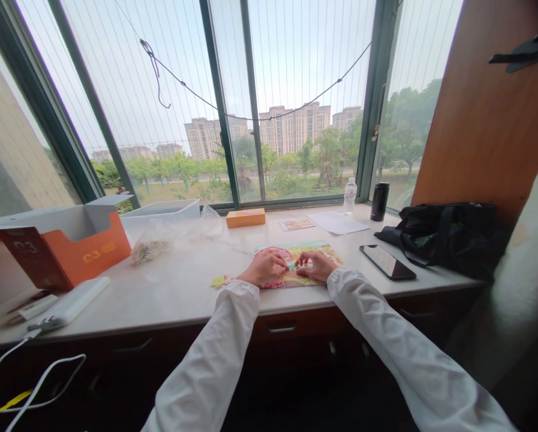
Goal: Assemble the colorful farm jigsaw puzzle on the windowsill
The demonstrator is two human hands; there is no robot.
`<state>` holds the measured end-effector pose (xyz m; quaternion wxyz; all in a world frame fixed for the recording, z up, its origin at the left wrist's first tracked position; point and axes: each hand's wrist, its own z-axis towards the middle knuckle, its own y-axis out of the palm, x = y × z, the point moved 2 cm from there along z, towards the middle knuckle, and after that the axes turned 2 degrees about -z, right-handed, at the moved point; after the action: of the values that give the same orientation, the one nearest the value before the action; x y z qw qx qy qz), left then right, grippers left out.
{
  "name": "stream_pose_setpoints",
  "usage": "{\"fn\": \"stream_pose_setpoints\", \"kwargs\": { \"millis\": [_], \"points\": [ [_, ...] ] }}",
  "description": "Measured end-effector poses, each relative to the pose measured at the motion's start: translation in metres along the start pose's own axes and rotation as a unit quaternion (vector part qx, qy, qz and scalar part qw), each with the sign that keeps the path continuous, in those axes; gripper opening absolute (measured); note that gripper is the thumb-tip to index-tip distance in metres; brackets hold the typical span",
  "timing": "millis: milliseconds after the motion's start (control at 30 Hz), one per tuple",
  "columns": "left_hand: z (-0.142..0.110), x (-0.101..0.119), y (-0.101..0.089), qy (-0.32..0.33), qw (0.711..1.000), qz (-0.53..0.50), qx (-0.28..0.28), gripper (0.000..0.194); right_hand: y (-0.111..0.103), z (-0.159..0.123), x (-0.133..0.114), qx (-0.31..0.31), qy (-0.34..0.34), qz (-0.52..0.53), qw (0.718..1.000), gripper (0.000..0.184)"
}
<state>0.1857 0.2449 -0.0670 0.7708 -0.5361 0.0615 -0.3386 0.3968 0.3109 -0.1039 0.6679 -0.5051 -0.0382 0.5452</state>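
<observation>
A colourful jigsaw puzzle point(329, 251) lies flat on the white desk top point(179, 288) near its front edge. My left hand point(265, 269) rests on the puzzle's left part with its fingers curled and pressed down on the pieces. My right hand point(314, 266) lies just right of it on the puzzle's middle, fingers bent and pinched together near the left hand's fingertips. Whatever piece they press is too small to make out. A few loose puzzle pieces point(221, 281) lie on the desk left of my left hand.
An open orange box point(77, 249) stands at the left, a white power bank point(73, 303) with cable in front of it. A plastic bag point(154, 246), clear tub point(165, 210), orange block point(246, 217), papers point(337, 222), water bottle point(349, 195), black cup point(379, 201), phone point(387, 261) and black bag point(448, 237) surround the puzzle.
</observation>
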Motion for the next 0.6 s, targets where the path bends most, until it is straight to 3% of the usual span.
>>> {"fn": "stream_pose_setpoints", "kwargs": {
  "millis": [167,300,433,600],
  "points": [
    [0.002,0.007,0.002,-0.063,0.997,0.049,0.018,0.01,0.002,0.003,-0.001,-0.014,0.043,-0.025,0.999,0.016],
    [-0.013,0.013,-0.015,-0.085,0.993,0.051,0.068,0.021,-0.001,0.006,-0.014,-0.01,0.016,-0.03,0.999,0.015],
    [-0.056,-0.003,-0.055,-0.121,0.985,0.029,0.117,0.029,0.009,0.011,-0.038,0.007,-0.029,-0.006,1.0,0.012],
    [-0.127,-0.042,-0.102,-0.194,0.978,0.018,0.074,0.05,0.048,0.035,-0.077,-0.007,-0.074,0.025,0.997,0.012]
  ]
}}
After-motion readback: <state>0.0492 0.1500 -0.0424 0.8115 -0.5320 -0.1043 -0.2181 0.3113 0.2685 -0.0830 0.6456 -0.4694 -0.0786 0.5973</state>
